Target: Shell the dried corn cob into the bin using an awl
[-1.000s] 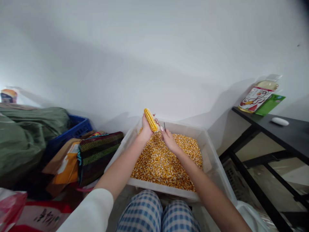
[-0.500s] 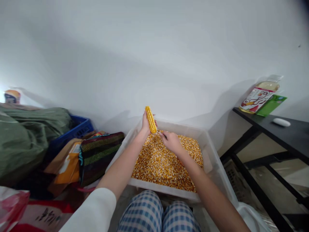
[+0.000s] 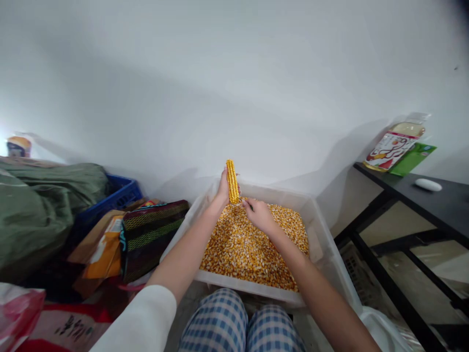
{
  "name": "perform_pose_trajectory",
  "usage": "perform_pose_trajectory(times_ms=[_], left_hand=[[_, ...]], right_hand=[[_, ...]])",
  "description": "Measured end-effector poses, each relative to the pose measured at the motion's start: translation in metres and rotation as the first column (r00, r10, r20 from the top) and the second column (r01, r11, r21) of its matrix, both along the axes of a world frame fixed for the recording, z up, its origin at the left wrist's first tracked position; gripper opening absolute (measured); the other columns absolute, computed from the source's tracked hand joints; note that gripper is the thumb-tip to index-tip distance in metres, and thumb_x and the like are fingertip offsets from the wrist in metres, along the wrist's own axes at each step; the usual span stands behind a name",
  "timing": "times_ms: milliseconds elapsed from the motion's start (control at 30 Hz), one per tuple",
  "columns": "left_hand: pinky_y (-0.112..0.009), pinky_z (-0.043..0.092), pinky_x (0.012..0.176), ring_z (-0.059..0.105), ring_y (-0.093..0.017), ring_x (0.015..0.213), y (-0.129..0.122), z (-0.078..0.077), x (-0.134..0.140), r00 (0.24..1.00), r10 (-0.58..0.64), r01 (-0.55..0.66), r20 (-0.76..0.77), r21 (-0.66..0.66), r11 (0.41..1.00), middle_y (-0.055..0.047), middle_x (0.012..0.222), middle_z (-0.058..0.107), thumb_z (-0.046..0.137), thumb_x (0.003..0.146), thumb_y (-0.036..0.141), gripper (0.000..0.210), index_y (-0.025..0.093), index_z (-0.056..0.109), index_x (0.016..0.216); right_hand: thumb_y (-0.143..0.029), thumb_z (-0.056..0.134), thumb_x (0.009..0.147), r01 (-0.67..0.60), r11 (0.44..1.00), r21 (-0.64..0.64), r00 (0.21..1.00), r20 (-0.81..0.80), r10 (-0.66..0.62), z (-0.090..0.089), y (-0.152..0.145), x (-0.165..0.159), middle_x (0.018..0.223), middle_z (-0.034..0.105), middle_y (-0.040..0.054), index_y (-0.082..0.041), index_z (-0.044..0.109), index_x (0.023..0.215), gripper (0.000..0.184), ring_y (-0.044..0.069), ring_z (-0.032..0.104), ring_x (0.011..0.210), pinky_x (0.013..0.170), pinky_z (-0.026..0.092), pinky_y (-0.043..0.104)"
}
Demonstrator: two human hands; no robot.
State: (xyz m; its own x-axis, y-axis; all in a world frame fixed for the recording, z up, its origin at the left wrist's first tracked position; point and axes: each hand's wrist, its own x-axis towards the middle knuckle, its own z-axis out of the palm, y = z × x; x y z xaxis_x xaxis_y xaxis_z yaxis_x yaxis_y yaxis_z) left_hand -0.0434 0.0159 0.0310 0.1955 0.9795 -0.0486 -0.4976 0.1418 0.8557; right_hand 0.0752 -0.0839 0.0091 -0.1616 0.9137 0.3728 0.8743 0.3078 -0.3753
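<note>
My left hand [image 3: 222, 189] is wrapped round a yellow corn cob [image 3: 232, 182], held nearly upright above the bin. Rows of kernels cover the side of the cob that faces me. Close to the cob's lower end, my right hand [image 3: 259, 215] is closed on a small thin tool [image 3: 250, 207] with a dark handle; its exact kind is too small to make out. The tool's tip meets the cob's base or lies right beside it. Below both hands, loose corn kernels [image 3: 252, 249] fill a translucent plastic bin [image 3: 252, 288].
The white wall [image 3: 234, 88] rises directly behind the bin. At right, a black table [image 3: 454, 205] carries a bottle [image 3: 395, 144], a green carton [image 3: 412, 159] and a white oval object [image 3: 428, 185]. On the left are a blue crate [image 3: 124, 193], a dark mesh bag [image 3: 154, 234] and green cloth [image 3: 54, 205].
The corn cob has shifted slightly right and turned more upright in my left hand. My right hand stays at its lower end with the tool, almost unmoved.
</note>
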Motion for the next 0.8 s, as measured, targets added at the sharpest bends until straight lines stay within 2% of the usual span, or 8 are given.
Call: perform_pose_trajectory(times_ms=[133,233,367,533,667,800], left_hand=[[-0.023,0.039,0.037,0.048,-0.013,0.033,-0.003,0.000,0.003,0.999,-0.017,0.018,-0.034,0.045,0.999,0.001,0.042,0.050,0.030,0.073,0.075,0.070,0.014,0.054,0.097],[-0.023,0.038,0.036,0.048,-0.013,0.033,-0.003,-0.002,0.004,0.998,-0.017,0.022,-0.068,0.061,0.998,0.001,0.042,0.049,0.029,0.073,0.075,0.069,0.015,0.054,0.095],[-0.023,0.036,0.035,0.049,-0.013,0.034,0.000,-0.007,0.006,0.987,0.004,0.013,-0.164,0.102,0.995,0.002,0.044,0.050,0.033,0.074,0.072,0.061,0.017,0.053,0.090],[-0.023,0.037,0.035,0.048,-0.013,0.033,0.005,-0.017,0.009,0.964,0.009,0.026,-0.265,0.128,0.991,0.002,0.043,0.048,0.037,0.075,0.069,0.054,0.018,0.051,0.079],[-0.024,0.036,0.034,0.048,-0.014,0.034,0.005,-0.022,0.011,0.957,0.008,0.039,-0.289,0.156,0.987,0.002,0.044,0.048,0.036,0.075,0.071,0.055,0.018,0.052,0.080],[-0.024,0.034,0.034,0.047,-0.014,0.034,0.003,-0.025,0.014,0.951,0.033,0.034,-0.307,0.212,0.977,0.002,0.046,0.047,0.041,0.075,0.068,0.050,0.019,0.053,0.079]], right_hand=[[-0.032,0.035,0.091,-0.021,1.000,-0.023,0.998,-0.061,0.020,-0.002,0.003,0.000,0.068,0.064,0.0053,-0.015,0.064,0.076,0.037,0.013,0.052,0.060,0.057,0.028,0.022],[-0.030,0.037,0.090,-0.054,0.994,-0.094,0.978,-0.205,0.034,-0.005,0.007,-0.001,0.061,0.060,0.0019,-0.014,0.065,0.075,0.035,0.012,0.049,0.058,0.056,0.029,0.021],[-0.029,0.039,0.087,-0.083,0.973,-0.217,0.920,-0.393,-0.009,-0.009,0.012,-0.001,0.049,0.044,-0.0039,-0.013,0.064,0.071,0.033,0.010,0.040,0.049,0.051,0.025,0.021],[-0.032,0.039,0.086,-0.121,0.940,-0.319,0.848,-0.525,-0.069,-0.015,0.011,-0.001,0.042,0.029,-0.0076,-0.014,0.063,0.072,0.033,0.009,0.030,0.042,0.048,0.022,0.021],[-0.032,0.039,0.085,-0.118,0.935,-0.334,0.857,-0.511,-0.074,-0.016,0.010,0.001,0.042,0.029,-0.0075,-0.014,0.064,0.073,0.034,0.009,0.029,0.042,0.047,0.021,0.021],[-0.027,0.040,0.084,-0.087,0.946,-0.312,0.906,-0.419,-0.054,-0.015,0.011,0.001,0.045,0.038,-0.0053,-0.014,0.064,0.069,0.032,0.009,0.035,0.045,0.048,0.025,0.020]])
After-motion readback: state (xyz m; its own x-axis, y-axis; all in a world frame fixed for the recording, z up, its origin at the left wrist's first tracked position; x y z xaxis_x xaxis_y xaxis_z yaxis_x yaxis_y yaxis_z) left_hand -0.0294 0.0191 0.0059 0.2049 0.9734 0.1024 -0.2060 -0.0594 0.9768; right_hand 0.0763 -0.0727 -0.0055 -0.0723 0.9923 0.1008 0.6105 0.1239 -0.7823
